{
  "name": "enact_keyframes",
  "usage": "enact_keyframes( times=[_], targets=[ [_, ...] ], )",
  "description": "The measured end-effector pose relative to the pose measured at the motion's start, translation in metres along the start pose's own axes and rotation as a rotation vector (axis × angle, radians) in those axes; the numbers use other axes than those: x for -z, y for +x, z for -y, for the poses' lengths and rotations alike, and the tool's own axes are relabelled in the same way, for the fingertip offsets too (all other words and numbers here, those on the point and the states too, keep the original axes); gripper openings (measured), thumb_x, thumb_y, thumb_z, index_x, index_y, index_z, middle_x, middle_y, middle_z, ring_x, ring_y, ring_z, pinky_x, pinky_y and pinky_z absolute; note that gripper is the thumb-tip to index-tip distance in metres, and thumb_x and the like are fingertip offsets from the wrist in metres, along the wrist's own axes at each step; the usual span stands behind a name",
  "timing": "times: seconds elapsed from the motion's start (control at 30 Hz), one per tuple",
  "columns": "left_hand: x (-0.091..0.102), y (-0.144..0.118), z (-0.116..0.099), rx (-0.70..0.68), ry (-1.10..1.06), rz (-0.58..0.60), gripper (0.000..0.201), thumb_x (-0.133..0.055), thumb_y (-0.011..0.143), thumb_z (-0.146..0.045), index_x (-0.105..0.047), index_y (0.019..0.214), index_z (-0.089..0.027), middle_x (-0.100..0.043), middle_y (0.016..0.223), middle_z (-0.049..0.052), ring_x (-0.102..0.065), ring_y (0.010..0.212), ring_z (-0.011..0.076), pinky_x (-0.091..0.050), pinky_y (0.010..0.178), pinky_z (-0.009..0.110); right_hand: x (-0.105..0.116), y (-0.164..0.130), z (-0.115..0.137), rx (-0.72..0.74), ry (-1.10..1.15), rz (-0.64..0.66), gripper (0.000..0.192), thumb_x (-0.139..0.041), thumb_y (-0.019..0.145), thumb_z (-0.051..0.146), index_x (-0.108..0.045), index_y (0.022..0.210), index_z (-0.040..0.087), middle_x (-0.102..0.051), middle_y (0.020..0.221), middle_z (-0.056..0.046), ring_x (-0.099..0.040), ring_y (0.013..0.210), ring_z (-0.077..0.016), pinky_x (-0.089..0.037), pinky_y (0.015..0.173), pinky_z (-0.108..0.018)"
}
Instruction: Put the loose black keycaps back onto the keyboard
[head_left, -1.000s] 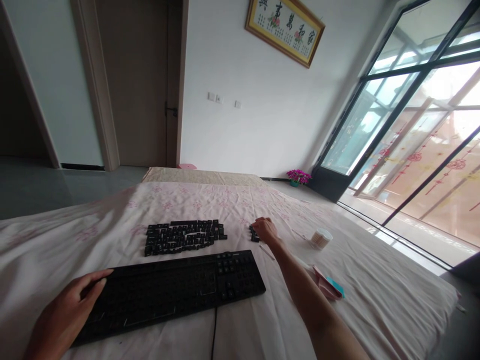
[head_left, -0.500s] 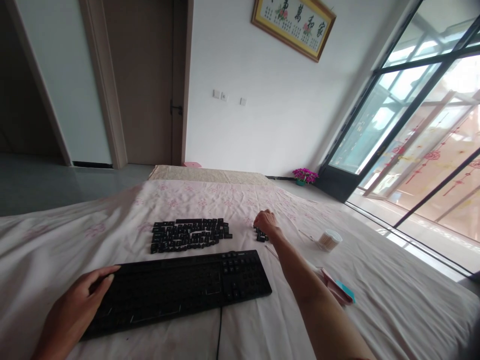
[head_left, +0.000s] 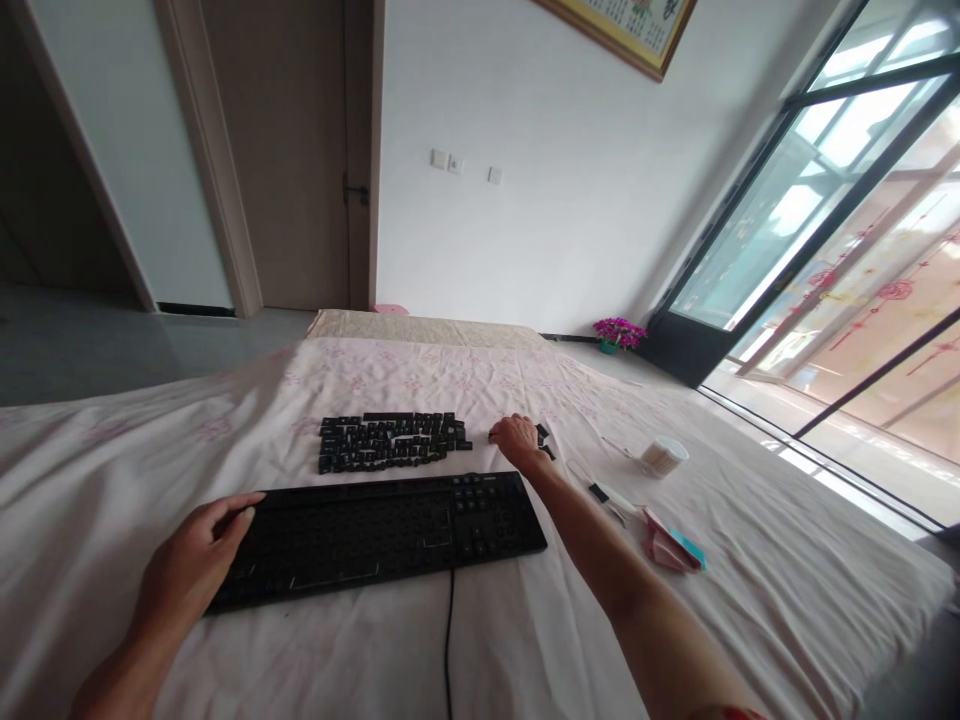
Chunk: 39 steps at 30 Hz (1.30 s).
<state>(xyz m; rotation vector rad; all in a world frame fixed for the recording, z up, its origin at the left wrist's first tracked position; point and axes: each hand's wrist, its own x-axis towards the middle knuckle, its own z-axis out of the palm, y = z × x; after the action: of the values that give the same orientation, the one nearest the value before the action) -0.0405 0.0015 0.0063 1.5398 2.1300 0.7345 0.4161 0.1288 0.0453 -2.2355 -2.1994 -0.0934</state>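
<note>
A black keyboard (head_left: pixel 337 545) lies on the cloth, many key positions on its left and middle bare of caps. At its left end my left hand (head_left: pixel 191 550) is closed on the edge, thumb on top. My right hand (head_left: pixel 516 438) is beyond the keyboard's right end, fingers bent and together; a small dark piece, seemingly a keycap, shows at the fingertips. Loose black keycaps (head_left: pixel 546 440) lie just right of that hand, partly hidden by it. Rows of removed keycaps (head_left: pixel 390 440) are laid out behind the keyboard, to the hand's left.
Right of my right arm are a tub of cotton swabs (head_left: pixel 664 457), a small black piece (head_left: pixel 598 492) by a thin tool, and a folded pink and blue item (head_left: pixel 671 545). The keyboard's cable (head_left: pixel 449 640) runs toward me. Potted purple flowers (head_left: pixel 619 333) stand on the floor.
My right hand has shifted left from over the small keycap group, uncovering some caps on its right. My left hand still holds the keyboard. The whole view has shifted slightly.
</note>
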Motion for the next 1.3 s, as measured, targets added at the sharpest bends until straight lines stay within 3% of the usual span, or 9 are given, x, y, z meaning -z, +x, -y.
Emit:
enact_keyframes(
  times=[0.2, 0.3, 0.47, 0.63, 0.9, 1.3],
  targets=[
    [0.001, -0.002, -0.001, -0.017, 0.006, -0.013, 0.039, -0.041, 0.089, -0.046, -0.063, 0.116, -0.029, -0.065, 0.121, 0.002, -0.062, 0.101, 0.0198, -0.043, 0.082, 0.027, 0.011, -0.018, 0.008, 0.027, 0.037, -0.025, 0.021, -0.061, 0.085, 0.033, -0.076, 0.099, 0.028, -0.072, 0.102, -0.005, -0.059, 0.103, -0.0213, -0.035, 0.087, -0.028],
    [0.002, -0.003, -0.002, -0.028, 0.012, -0.023, 0.039, -0.041, 0.089, -0.045, -0.064, 0.116, -0.029, -0.066, 0.119, 0.002, -0.062, 0.099, 0.0194, -0.043, 0.08, 0.027, 0.016, -0.045, 0.007, 0.057, 0.118, -0.068, 0.027, -0.057, 0.088, 0.04, -0.072, 0.11, 0.032, -0.071, 0.106, -0.001, -0.06, 0.099, -0.0178, -0.038, 0.082, -0.025],
    [0.002, -0.003, -0.001, -0.048, 0.029, -0.035, 0.039, -0.041, 0.089, -0.044, -0.064, 0.116, -0.028, -0.068, 0.115, 0.003, -0.062, 0.095, 0.0193, -0.043, 0.076, 0.026, 0.012, -0.106, 0.001, 0.202, 0.389, -0.242, 0.022, -0.058, 0.088, 0.036, -0.074, 0.103, 0.03, -0.071, 0.095, -0.001, -0.06, 0.092, -0.0165, -0.04, 0.086, -0.027],
    [0.002, -0.002, 0.001, -0.065, 0.026, -0.039, 0.039, -0.04, 0.09, -0.043, -0.064, 0.117, -0.028, -0.067, 0.117, 0.003, -0.062, 0.097, 0.0196, -0.043, 0.079, 0.028, 0.005, -0.146, 0.005, 0.259, 0.4, -0.313, 0.02, -0.06, 0.088, 0.034, -0.074, 0.102, 0.03, -0.069, 0.094, -0.003, -0.057, 0.089, -0.0185, -0.042, 0.084, -0.031],
    [-0.002, -0.001, 0.003, -0.085, 0.015, -0.05, 0.037, -0.04, 0.091, -0.041, -0.063, 0.115, -0.027, -0.066, 0.117, 0.003, -0.061, 0.1, 0.0196, -0.042, 0.083, 0.028, 0.004, -0.156, 0.017, 0.314, 0.229, -0.317, 0.021, -0.056, 0.092, 0.032, -0.073, 0.105, 0.031, -0.068, 0.093, -0.003, -0.054, 0.085, -0.0186, -0.04, 0.077, -0.031],
    [0.001, -0.005, 0.0, -0.066, 0.01, -0.045, 0.038, -0.042, 0.09, -0.04, -0.063, 0.118, -0.026, -0.068, 0.11, 0.002, -0.061, 0.088, 0.0164, -0.042, 0.073, 0.024, 0.005, -0.158, 0.018, 0.33, 0.035, -0.26, 0.024, -0.049, 0.096, 0.033, -0.069, 0.108, 0.031, -0.066, 0.09, -0.003, -0.053, 0.087, -0.0193, -0.034, 0.077, -0.032]
  ],
)
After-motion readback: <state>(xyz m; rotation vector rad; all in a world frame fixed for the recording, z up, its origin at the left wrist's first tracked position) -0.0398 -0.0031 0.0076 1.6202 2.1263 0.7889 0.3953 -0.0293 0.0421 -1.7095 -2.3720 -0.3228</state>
